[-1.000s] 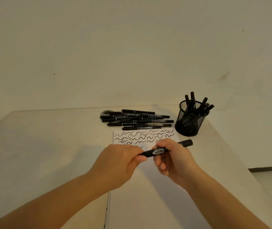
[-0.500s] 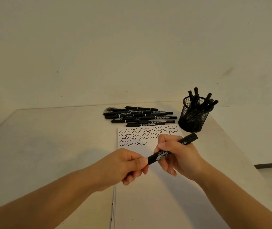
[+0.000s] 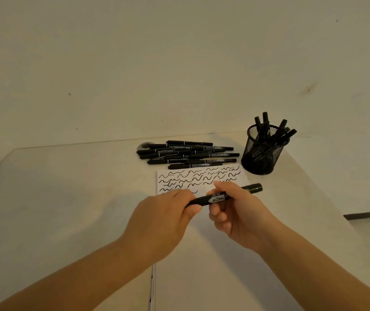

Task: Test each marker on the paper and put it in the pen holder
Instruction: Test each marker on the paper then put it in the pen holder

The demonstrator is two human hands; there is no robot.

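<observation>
Pale table (image 3: 67,198) against a bare wall, with me gripping one black marker (image 3: 218,199) in both hands over the paper (image 3: 202,288).

My left hand (image 3: 163,223) is closed around the marker's near end, hiding that tip; my right hand (image 3: 237,212) pinches the labelled barrel between thumb and fingers, the far end poking out toward the table's right edge. Squiggle rows fill the paper's top part. Beyond it, by the far edge, lies a pile of black markers (image 3: 188,153). At the far right corner stands the mesh pen holder (image 3: 263,153), several markers upright in it.
</observation>
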